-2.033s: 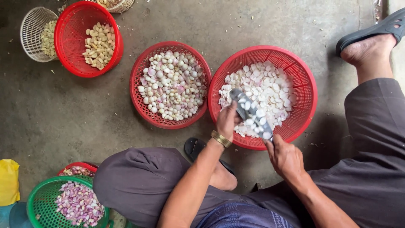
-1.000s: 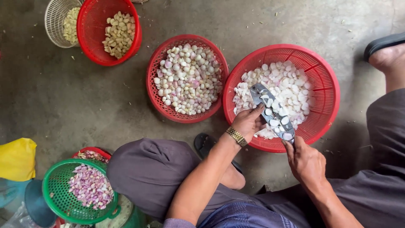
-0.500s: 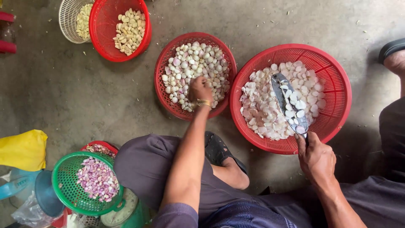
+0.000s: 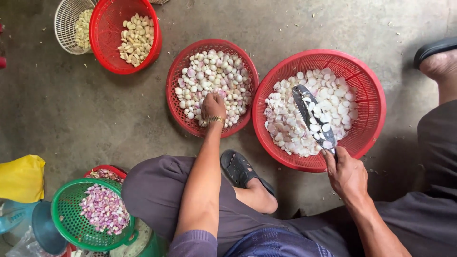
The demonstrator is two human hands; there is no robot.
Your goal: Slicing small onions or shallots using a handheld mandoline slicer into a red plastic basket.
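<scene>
My left hand [image 4: 213, 106] reaches into the middle red basket [image 4: 177, 102] and its fingers are closed among the whole peeled shallots [image 4: 214, 76]; I cannot see what they grip. My right hand [image 4: 346, 172] holds a broad knife [image 4: 312, 114] by its handle. The blade lies over the large red basket [image 4: 366, 78] of cut white and pink pieces [image 4: 328, 102], with several pieces stuck to it. A watch sits on my left wrist.
At top left stand a red basket [image 4: 102, 28] with yellowish cloves and a white basket [image 4: 64, 21]. A green basket [image 4: 64, 200] of purple peelings, a yellow bag [image 4: 21, 178] and a blue funnel [image 4: 43, 228] sit at bottom left. A black sandal [image 4: 240, 169] is on my foot.
My left hand left the knife blade over the large basket and moved left into the middle basket of whole shallots. The right hand keeps the knife over the large basket.
</scene>
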